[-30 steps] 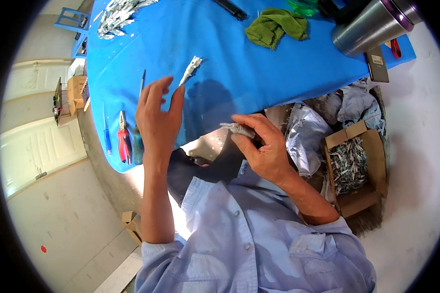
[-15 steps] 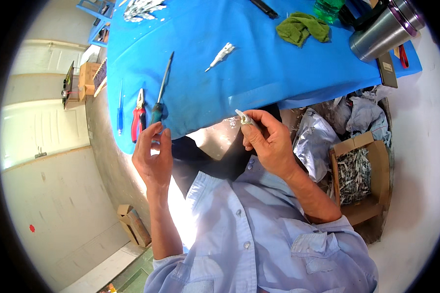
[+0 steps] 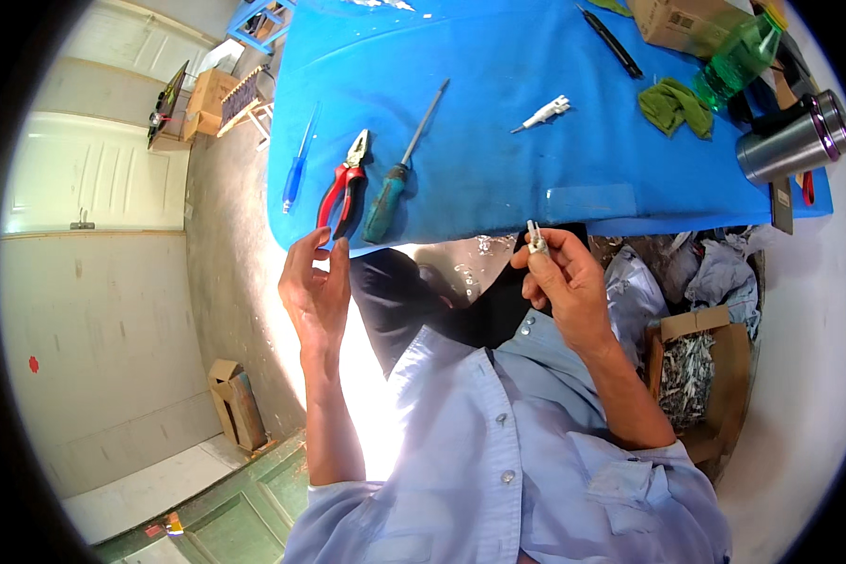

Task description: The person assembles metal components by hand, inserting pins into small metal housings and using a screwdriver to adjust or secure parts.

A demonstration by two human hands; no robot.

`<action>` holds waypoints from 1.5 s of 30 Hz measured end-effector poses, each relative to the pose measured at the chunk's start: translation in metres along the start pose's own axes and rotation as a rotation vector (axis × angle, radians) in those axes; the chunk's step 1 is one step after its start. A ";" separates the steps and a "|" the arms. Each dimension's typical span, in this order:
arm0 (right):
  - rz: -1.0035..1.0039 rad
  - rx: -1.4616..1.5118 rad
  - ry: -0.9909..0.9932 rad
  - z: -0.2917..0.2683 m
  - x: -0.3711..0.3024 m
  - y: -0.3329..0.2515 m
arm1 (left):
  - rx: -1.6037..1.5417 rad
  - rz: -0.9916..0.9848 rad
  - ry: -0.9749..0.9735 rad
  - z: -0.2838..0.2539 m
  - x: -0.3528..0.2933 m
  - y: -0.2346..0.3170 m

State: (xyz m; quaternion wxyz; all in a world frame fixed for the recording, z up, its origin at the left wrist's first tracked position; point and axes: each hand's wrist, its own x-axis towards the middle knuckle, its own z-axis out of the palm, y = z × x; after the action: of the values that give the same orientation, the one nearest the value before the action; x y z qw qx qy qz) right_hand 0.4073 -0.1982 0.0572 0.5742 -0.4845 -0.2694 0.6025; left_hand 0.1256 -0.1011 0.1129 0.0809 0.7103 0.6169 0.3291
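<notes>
My right hand (image 3: 566, 282), in front of the table edge, pinches a small white plastic part (image 3: 537, 240) between thumb and fingers; two thin prongs point up from it. My left hand (image 3: 316, 284) is raised at the near left table edge. Its thumb and forefinger are apart, with the fingertips by the handle ends of red-and-black pliers (image 3: 333, 195); whether they touch is unclear. To the right of the pliers lies a teal-handled screwdriver (image 3: 386, 202), to the left a thin blue one (image 3: 293, 182). A similar white piece with a metal tip (image 3: 545, 112) lies farther back.
The table has a blue cloth (image 3: 470, 179). At its right are a green rag (image 3: 674, 107), a green bottle (image 3: 738, 62), a steel flask (image 3: 790, 141) and a black pen-like tool (image 3: 611, 42). A carton of scraps (image 3: 738, 368) stands beside my right arm.
The view has shifted, so the table contents appear farther right and more of its right side shows. My left fingertips have come nearer the pliers' handles. My right hand still holds the white part.
</notes>
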 end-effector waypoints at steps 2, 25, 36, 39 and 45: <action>-0.015 -0.041 0.011 0.001 0.001 -0.001 | 0.024 -0.002 0.003 0.001 0.007 -0.007; -0.013 -0.094 0.108 0.001 -0.002 0.010 | -0.006 -0.110 -0.074 0.010 0.064 -0.044; -0.008 -0.118 0.087 0.013 -0.006 0.003 | 0.372 0.061 -0.244 0.021 0.062 -0.032; -0.013 -0.120 0.062 0.018 -0.009 -0.001 | 0.340 0.013 -0.294 0.020 0.069 -0.037; -0.066 -0.083 0.059 0.019 -0.014 -0.007 | -0.334 -0.467 -0.449 -0.010 0.059 -0.040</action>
State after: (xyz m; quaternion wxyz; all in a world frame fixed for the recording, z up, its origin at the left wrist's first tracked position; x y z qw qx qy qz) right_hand 0.3913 -0.2056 0.0743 0.5811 -0.5161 -0.2929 0.5569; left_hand 0.0883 -0.0407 0.1218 0.4023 0.5816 0.6671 0.2341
